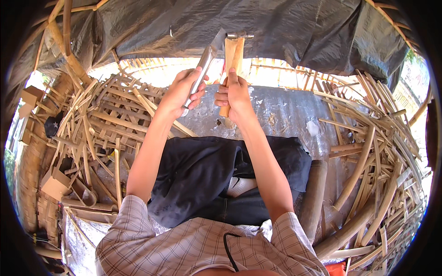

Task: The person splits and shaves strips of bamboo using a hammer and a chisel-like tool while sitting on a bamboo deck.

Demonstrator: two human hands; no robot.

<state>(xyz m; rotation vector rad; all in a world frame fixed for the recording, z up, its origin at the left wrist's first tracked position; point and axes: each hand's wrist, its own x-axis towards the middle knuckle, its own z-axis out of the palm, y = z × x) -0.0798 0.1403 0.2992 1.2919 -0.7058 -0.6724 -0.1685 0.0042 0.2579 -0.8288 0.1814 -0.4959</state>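
My left hand (186,89) is closed round a long, flat, silvery knife (208,56), tilted so its angular dark tip points up and to the right. Its lower end shows below my palm. Beside it, my right hand (235,94) grips a pale wooden piece (234,51), broad at the top and narrower below my fist. A short metal bar (240,35) lies across the top end of the wood; how the two join I cannot tell. The knife and the wood are close together, apart at hand height. Both hands are held out beyond my lap.
Dark trousers (198,179) cover my crossed legs on a worn grey sheet (294,110). Piles of bamboo strips (368,115) lie at right, with a thick bamboo pole (315,198) near my knee. More slats (119,110) and a cardboard box (55,183) are at left. Black plastic sheeting (152,27) hangs ahead.
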